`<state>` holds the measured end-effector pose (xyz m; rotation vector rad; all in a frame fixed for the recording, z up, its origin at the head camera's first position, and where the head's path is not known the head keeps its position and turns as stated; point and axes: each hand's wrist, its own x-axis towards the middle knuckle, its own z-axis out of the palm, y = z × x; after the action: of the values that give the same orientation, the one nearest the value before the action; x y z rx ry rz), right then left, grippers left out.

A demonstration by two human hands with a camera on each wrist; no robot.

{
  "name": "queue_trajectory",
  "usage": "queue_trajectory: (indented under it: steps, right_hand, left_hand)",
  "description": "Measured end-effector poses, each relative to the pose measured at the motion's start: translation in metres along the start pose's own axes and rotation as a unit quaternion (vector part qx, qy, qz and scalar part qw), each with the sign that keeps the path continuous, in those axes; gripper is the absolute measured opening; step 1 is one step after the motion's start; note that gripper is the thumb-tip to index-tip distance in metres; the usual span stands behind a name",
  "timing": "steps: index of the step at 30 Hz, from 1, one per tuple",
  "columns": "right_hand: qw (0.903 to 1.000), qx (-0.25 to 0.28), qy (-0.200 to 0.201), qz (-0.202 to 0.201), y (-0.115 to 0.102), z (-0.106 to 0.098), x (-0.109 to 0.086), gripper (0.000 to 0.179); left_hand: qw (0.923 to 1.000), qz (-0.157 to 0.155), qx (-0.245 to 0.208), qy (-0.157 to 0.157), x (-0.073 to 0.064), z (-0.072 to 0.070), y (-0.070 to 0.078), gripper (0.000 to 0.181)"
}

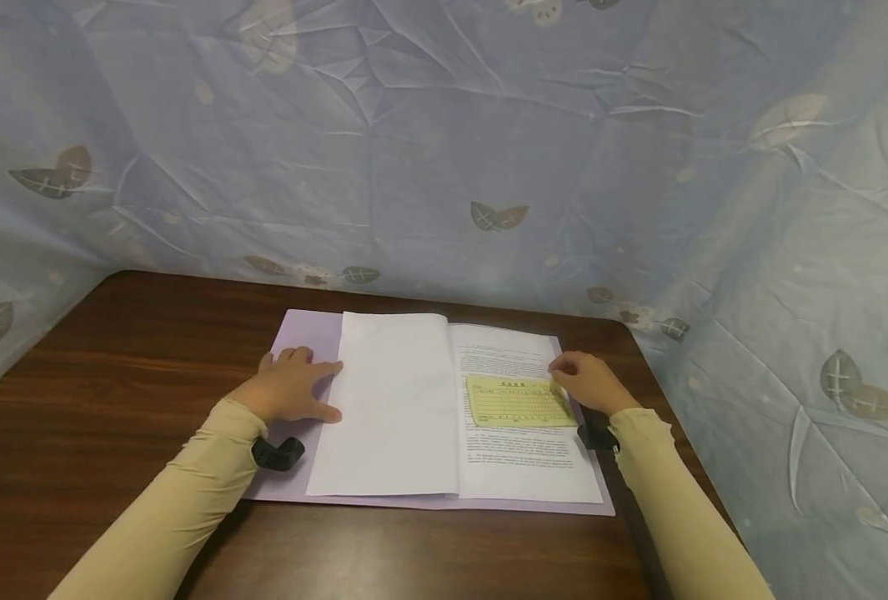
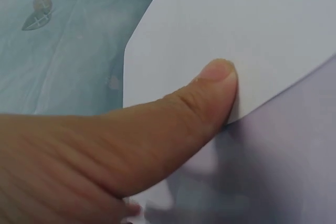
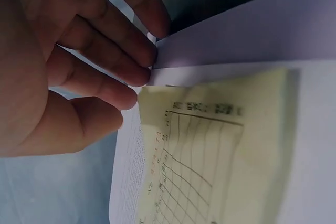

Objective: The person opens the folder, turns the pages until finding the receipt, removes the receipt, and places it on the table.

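Observation:
An open booklet of printed pages lies in a lilac folder [image 1: 308,327]. My left hand [image 1: 289,387] rests on the folder's left part, fingers spread, its thumb [image 2: 210,82] touching the edge of a blank white page [image 1: 394,400]. On the printed right-hand page [image 1: 526,471] lies a yellow form slip [image 1: 519,402] with a ruled grid. My right hand [image 1: 589,382] is at the slip's upper right corner, fingers loosely bent. In the right wrist view, its index fingertip [image 3: 126,99] is beside the slip's corner, and no grip on the paper shows.
The folder lies on a dark brown wooden table [image 1: 151,375], close to its right edge. A pale blue leaf-patterned cloth [image 1: 413,150] hangs behind the table and along its right side. Each wrist wears a black device, such as the left one [image 1: 278,454].

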<state>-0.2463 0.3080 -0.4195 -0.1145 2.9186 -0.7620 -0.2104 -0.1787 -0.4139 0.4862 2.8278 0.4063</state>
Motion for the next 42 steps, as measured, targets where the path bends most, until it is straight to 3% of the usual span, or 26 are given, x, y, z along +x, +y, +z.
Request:
queue_trajectory:
  steps: [4,11,19,24,33,42]
  right_hand:
    - [1.0000,-0.002,-0.004,0.003,-0.002,-0.002,-0.001,0.031]
    - [0.9999,-0.008,-0.009,0.002,-0.002,-0.003,-0.001,0.031]
    - [1.0000,-0.002,-0.008,0.004,-0.002,-0.002,-0.001,0.033]
    - [0.9999,0.005,-0.009,0.001,-0.002,-0.002,0.000,0.033]
    - [0.9993,0.020,-0.018,-0.028,-0.008,0.004,0.003,0.031]
    - [0.9971,0.023,-0.023,-0.069,-0.016,0.015,0.010,0.032]
  left_hand:
    - [0.9992,0.035,-0.018,0.004,0.002,0.002,-0.005,0.094]
    - [0.9966,0.074,-0.025,-0.028,0.001,0.001,-0.008,0.079]
    - [0.9970,0.055,-0.052,-0.015,0.000,0.002,-0.002,0.096]
    - [0.9979,0.044,-0.047,-0.008,0.002,0.002,-0.001,0.098]
    - [0.9987,0.023,-0.038,-0.026,0.002,-0.004,-0.015,0.098]
    - [0.9979,0.031,-0.041,-0.039,-0.005,-0.014,-0.028,0.095]
